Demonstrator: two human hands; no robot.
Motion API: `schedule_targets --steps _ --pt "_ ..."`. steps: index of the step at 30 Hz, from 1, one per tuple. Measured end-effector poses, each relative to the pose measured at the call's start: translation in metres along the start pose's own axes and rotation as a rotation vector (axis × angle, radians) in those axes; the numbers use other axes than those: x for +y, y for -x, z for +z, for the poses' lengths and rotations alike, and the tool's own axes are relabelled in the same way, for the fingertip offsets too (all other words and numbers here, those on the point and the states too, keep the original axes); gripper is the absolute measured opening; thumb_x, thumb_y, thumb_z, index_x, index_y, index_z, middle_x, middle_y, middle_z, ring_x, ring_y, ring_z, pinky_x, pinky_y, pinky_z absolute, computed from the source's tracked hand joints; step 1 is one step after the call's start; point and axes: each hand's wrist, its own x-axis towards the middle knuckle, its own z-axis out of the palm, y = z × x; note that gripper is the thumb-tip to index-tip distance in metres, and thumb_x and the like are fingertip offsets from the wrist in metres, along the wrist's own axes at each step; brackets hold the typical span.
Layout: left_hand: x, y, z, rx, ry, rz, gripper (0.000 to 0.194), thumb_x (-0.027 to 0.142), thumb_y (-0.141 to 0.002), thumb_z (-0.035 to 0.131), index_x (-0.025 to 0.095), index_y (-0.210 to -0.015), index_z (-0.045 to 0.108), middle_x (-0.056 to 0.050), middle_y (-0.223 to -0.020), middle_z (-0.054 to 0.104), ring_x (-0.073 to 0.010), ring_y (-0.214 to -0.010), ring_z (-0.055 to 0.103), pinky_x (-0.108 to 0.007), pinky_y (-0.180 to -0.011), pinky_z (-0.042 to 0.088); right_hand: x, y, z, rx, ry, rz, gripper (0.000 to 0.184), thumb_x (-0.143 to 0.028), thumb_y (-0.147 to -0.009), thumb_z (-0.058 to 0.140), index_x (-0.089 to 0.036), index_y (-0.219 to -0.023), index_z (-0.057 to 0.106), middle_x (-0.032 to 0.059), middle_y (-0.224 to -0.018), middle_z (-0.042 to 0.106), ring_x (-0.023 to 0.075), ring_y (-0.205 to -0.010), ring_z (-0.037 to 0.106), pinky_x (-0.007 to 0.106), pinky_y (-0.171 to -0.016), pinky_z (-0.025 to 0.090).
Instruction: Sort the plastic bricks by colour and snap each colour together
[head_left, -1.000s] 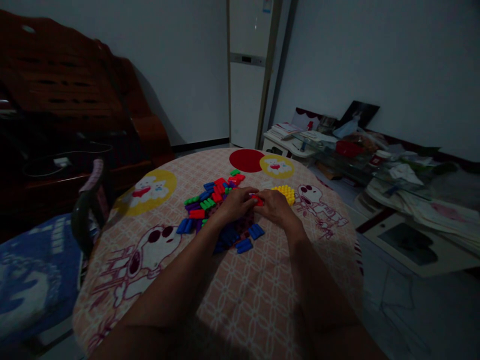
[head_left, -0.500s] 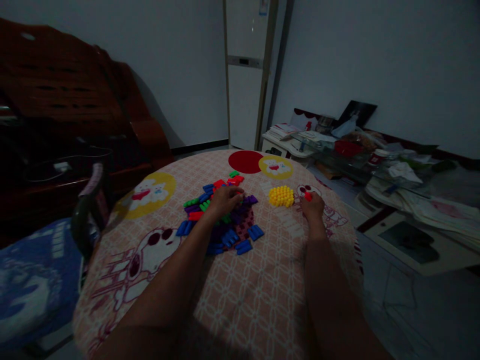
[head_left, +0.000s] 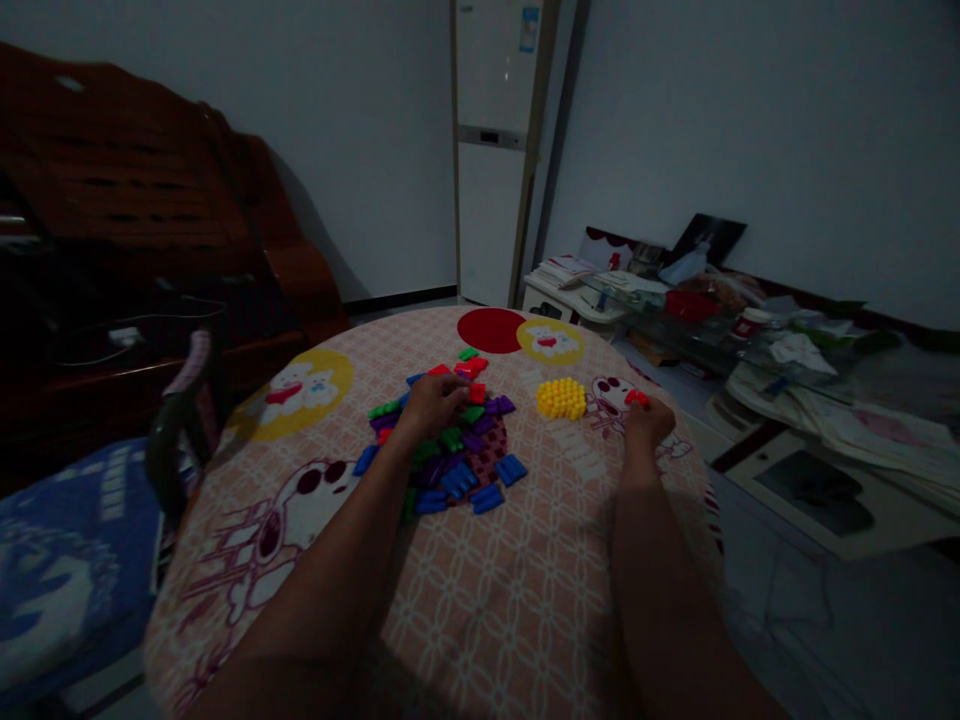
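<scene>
Right hand (head_left: 651, 421): my fingers grip a red block (head_left: 635, 398), right of centre.
Left hand (head_left: 436, 403): over coloured blocks (head_left: 451, 438), mid-frame; whether its fingers grasp, I cannot tell.
Yellow cluster (head_left: 561, 399): between my hands, on the worktop (head_left: 517, 590).

L hand (head_left: 437, 403) was palm-down w/ fingers bent, tips pointing right & down; grip unclear, fingertips too dark to tell. L forearm (head_left: 330, 570) ran back from it, down & left, bare. R hand (head_left: 651, 422) was well apart, off to the right of L hand, approx. level w/ it, fingers curled in a pinch. R forearm (head_left: 652, 560) came up beneath it, steeper than L, also bare.
</scene>
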Motion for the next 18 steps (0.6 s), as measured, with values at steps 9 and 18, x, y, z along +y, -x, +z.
schedule_targets --steps 9,18 --pt "-0.004 0.000 -0.013 0.106 -0.157 0.054 0.028 0.028 -0.082 0.058 0.016 -0.100 0.075 -0.005 -0.082 0.077 -0.0200 -0.075 0.071 -0.028 -0.071 0.055 0.006 -0.003 0.008 0.063 -0.063 0.082 0.042 -0.019 -0.073 0.052 -0.010 -0.108 0.074 0.0183 -0.099 0.075 0.0287 -0.089 0.068 0.038 -0.081 0.049" --pt "0.005 -0.043 -0.004 0.220 -0.451 0.131 0.033 0.018 -0.084 0.054 0.015 -0.110 0.073 -0.010 -0.109 0.075 -0.0233 -0.101 0.068 -0.031 -0.091 0.050 -0.027 0.011 -0.006 0.225 -0.126 0.029 0.047 -0.015 -0.079 0.042 -0.012 -0.119 0.066 0.0182 -0.111 0.071 0.0294 -0.104 0.066 0.040 -0.091 0.047"
